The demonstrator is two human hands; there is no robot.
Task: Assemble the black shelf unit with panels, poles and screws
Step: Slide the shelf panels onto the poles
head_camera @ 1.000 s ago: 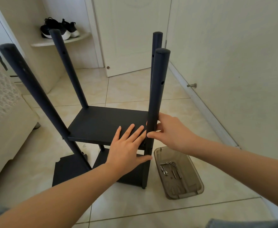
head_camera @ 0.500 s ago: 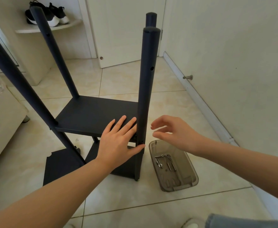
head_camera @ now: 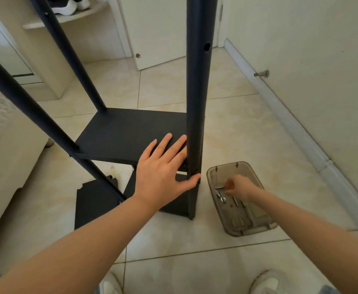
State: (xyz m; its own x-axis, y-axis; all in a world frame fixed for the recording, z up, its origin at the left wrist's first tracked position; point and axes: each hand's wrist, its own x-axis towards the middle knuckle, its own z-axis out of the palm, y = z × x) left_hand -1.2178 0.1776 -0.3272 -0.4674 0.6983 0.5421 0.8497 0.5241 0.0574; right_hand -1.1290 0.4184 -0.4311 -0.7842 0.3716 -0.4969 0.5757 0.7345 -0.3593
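Observation:
The black shelf unit stands on the tiled floor with its upper panel [head_camera: 127,132] set between upright poles. My left hand [head_camera: 163,168] lies flat on that panel's near right corner, its thumb against the near pole [head_camera: 197,92]. A lower panel [head_camera: 173,200] sits beneath. To the right, my right hand [head_camera: 239,186] reaches down into a clear brown tray [head_camera: 248,231], fingers bunched over the screws [head_camera: 221,197]. The hand is blurred, so I cannot tell whether it holds one.
A loose black panel [head_camera: 93,204] lies on the floor by the left pole [head_camera: 25,102]. A bed [head_camera: 2,149] is at the left, and a wall with a door stop [head_camera: 261,73] at the right. Shoes [head_camera: 67,6] sit on a corner shelf.
My right hand let go of the near pole and dropped down into the screw tray. My left hand stayed flat on the panel. The view moved closer and lower.

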